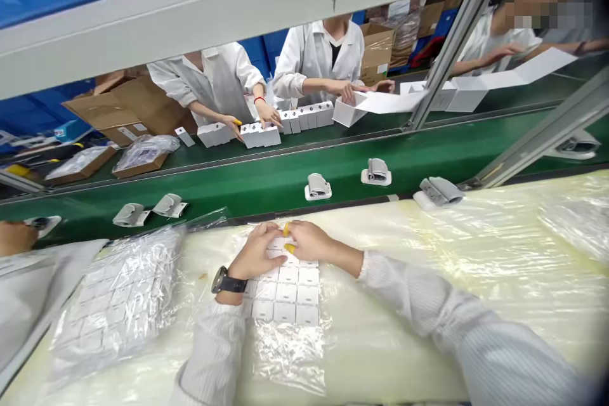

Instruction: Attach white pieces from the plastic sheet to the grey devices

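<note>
On the table in front of me lies a clear plastic bag (290, 355) with rows of small white square pieces (284, 312) on it or inside it; I cannot tell which. My left hand (257, 254), with a black watch at the wrist, curls over the far end of the rows. Facing it, my right hand (307, 241) wears yellow finger covers on the thumb and a finger. Both hands have their fingertips bent together around the white pieces at that end. What exactly sits between the fingertips is partly hidden.
Another bag of white pieces (124, 292) lies left. Beyond the table runs a green conveyor (257, 187) carrying grey rolled items on white bases (318, 186). Co-workers handle white boxes (261, 135) behind it. A metal post (528, 139) rises at the right; another person's hand (16, 238) is far left.
</note>
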Motion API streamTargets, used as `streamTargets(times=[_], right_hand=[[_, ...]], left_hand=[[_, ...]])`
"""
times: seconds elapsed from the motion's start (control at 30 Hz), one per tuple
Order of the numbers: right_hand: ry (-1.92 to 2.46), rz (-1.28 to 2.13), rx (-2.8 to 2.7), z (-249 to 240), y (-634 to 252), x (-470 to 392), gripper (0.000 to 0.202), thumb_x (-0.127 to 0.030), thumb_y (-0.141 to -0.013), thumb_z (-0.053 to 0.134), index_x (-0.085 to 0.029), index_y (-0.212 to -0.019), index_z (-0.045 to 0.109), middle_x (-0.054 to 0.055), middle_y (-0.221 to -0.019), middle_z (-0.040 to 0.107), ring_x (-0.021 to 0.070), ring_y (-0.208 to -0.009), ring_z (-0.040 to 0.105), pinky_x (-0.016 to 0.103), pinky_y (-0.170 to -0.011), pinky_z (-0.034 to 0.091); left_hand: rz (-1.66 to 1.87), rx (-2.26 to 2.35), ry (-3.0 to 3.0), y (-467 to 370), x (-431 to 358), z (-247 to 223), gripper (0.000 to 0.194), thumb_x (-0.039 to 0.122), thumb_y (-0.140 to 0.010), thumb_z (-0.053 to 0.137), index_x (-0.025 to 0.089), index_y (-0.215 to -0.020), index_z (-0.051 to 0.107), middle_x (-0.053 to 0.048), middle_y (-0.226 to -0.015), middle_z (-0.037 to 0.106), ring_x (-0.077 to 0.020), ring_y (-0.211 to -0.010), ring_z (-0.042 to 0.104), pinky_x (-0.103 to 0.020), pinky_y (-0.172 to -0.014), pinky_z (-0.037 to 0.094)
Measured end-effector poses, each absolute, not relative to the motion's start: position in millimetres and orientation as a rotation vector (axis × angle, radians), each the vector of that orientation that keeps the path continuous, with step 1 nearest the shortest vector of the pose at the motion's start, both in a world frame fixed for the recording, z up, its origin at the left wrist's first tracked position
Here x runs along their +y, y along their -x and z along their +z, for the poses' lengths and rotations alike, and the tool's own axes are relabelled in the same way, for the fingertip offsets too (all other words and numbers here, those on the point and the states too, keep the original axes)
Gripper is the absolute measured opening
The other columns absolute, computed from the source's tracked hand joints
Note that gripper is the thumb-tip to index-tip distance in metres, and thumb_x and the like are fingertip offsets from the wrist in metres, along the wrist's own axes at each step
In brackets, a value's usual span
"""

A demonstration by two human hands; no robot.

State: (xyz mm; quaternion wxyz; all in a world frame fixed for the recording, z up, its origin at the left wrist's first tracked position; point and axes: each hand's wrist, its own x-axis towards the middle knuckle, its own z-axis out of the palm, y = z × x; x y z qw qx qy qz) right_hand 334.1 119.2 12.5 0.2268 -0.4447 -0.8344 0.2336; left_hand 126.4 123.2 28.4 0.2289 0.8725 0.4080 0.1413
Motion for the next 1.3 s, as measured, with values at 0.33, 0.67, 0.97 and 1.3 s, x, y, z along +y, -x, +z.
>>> streamTargets(times=[0.33, 0.67, 0.97, 1.3], right_hand=[[1.310, 0.651, -2.501, 16.2, -333.9, 129.3, 0.027, -0.023, -0.078, 0.068, -0.013, -0.102, 0.060, 0.012, -0.100, 0.066, 0.0237, -0.092, 0.062, 0.028, -0.072, 0.044], [1.070, 0.765, -2.437, 21.0, -342.6, 130.8, 0.014, -0.016, -0.072, 0.072, -0.015, -0.081, 0.062, 0.002, -0.078, 0.061, 0.0153, -0.071, 0.055, 0.024, -0.062, 0.039], [0.940, 0.920, -1.697, 10.9, -402.1, 115.8, 0.029, -0.042, -0.071, 0.082, -0.017, -0.077, 0.069, 0.000, -0.074, 0.058, 0.0112, -0.065, 0.047, 0.023, -0.059, 0.039], [1.274, 0.982, -1.551, -8.7, -493.0, 119.8, 0.043, -0.046, -0.066, 0.082, -0.013, -0.091, 0.070, 0.005, -0.083, 0.070, 0.0093, -0.057, 0.047, 0.025, -0.055, 0.041]], left_hand=[[0.373, 1.152, -2.399, -118.8, 126.9, 15.0, 0.053, 0.037, -0.072, 0.076, 0.029, -0.121, 0.058, -0.004, -0.127, 0.054, -0.0291, -0.120, 0.050, -0.045, -0.103, 0.038], [0.319, 1.187, -2.421, -118.0, 125.3, 19.3, 0.051, 0.039, -0.074, 0.075, 0.029, -0.121, 0.060, -0.005, -0.130, 0.055, -0.0311, -0.121, 0.051, -0.047, -0.102, 0.039], [0.649, 1.006, -2.631, -175.0, 120.9, 48.2, 0.015, 0.030, -0.091, 0.060, 0.027, -0.103, 0.069, -0.004, -0.115, 0.065, -0.0228, -0.107, 0.059, -0.039, -0.091, 0.042], [0.595, 0.708, -3.127, -276.1, 157.7, 46.8, 0.021, 0.017, -0.094, 0.047, 0.021, -0.083, 0.064, -0.005, -0.089, 0.064, -0.0194, -0.081, 0.057, -0.038, -0.076, 0.040]])
